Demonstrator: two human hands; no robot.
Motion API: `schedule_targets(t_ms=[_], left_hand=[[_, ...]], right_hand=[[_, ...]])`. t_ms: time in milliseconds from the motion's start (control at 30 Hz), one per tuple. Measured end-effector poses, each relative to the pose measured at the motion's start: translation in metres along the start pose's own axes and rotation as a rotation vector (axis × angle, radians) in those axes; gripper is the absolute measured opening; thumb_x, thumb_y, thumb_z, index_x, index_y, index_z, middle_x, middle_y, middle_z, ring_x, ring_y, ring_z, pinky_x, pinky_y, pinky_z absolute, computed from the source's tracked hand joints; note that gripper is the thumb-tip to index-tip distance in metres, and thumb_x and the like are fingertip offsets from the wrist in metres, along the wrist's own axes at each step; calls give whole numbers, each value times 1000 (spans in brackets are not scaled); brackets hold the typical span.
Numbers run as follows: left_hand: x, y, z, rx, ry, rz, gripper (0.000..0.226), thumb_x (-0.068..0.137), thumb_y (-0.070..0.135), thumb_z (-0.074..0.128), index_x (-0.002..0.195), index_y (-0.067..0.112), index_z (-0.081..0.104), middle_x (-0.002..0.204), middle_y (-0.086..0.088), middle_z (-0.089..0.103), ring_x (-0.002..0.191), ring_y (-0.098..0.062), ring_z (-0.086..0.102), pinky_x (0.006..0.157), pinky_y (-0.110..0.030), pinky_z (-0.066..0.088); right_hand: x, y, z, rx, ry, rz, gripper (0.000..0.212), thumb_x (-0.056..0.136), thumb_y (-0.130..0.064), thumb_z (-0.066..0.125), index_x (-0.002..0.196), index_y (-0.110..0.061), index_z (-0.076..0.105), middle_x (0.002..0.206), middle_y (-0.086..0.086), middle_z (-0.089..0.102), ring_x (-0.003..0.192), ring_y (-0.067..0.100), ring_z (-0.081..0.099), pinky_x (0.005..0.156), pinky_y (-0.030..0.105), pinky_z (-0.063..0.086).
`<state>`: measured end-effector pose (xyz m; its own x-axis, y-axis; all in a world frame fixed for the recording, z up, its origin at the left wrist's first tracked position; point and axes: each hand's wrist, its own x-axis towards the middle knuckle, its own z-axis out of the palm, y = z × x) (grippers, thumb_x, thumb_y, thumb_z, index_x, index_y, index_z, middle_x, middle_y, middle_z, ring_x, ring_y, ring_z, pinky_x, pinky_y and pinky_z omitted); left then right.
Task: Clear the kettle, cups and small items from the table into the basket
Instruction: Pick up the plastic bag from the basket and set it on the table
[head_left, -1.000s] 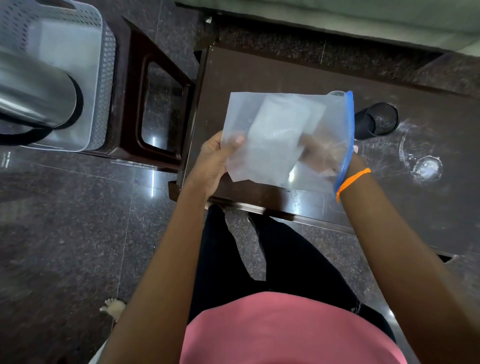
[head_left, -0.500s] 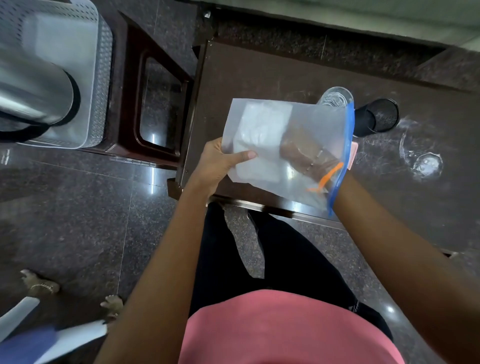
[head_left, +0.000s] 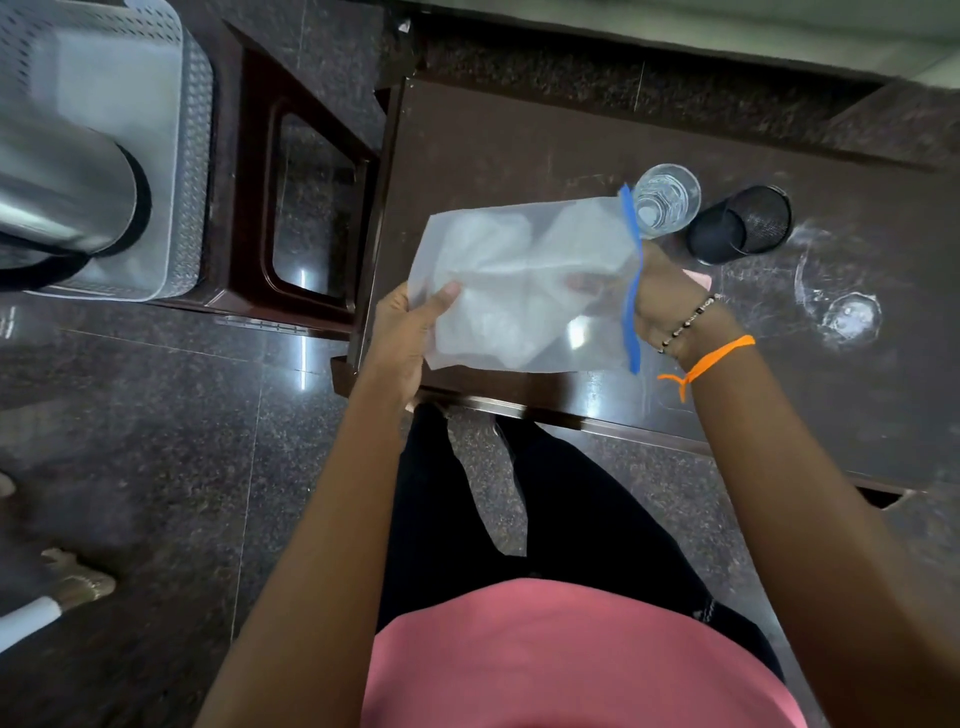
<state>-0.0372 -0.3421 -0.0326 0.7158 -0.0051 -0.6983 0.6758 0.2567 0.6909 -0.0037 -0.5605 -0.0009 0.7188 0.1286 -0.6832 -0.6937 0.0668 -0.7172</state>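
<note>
Head view: left hand (head_left: 402, 338) pinching zip bag (head_left: 524, 291), right hand (head_left: 657, 291) inside, grip unclear; risks elbowing glass (head_left: 666, 200) over

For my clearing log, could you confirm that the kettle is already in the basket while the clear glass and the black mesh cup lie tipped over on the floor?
Not quite: the head view shows the clear glass and black mesh cup on the table, not the floor. The kettle does sit in the basket.

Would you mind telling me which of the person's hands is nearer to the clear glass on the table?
Right. The right hand, reaching into the plastic bag, lies just below the clear glass; the left hand grips the bag's far corner, well to the glass's left.
</note>
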Motion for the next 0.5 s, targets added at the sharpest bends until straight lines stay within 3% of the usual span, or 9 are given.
schedule_targets(t_ms=[67,167,233,300,400,500], left_hand=[[0,0,0,-13,-34,-15,24,87,9,62,111,14,62,106,0,70,99,-18,68,75,-31,58],[1,0,7,55,11,-6,38,83,6,66,115,13,46,114,-2,61,103,-21,64,74,-30,58],[3,0,12,105,102,35,44,82,5,67,111,21,37,107,2,56,95,-16,63,71,-31,59],[5,-1,13,152,179,60,49,81,6,66,110,29,33,103,3,55,91,-16,63,73,-37,59],[6,-3,10,260,204,99,49,81,6,62,108,37,35,105,3,53,92,-15,60,66,-31,57],[9,-6,11,335,152,182,37,84,-2,53,98,32,53,110,6,55,97,-11,58,73,-26,52]], right_hand=[[-1,6,0,-215,-21,31,26,83,10,58,104,-5,58,96,9,63,88,17,57,68,14,52],[-1,16,-2,-274,12,33,39,85,5,60,122,7,51,119,21,58,95,18,52,62,3,48],[-1,18,-5,-107,129,23,37,91,-3,55,126,-4,44,109,11,59,87,15,54,61,13,52],[1,21,-12,-45,308,-36,37,90,-1,53,115,-17,31,88,0,56,73,16,55,57,29,48],[-5,18,-28,-70,485,-151,51,79,9,58,102,-22,24,68,1,55,48,5,52,48,23,42],[-11,3,-46,-191,553,-264,35,80,7,54,92,-25,46,72,1,55,63,7,49,62,16,40]])
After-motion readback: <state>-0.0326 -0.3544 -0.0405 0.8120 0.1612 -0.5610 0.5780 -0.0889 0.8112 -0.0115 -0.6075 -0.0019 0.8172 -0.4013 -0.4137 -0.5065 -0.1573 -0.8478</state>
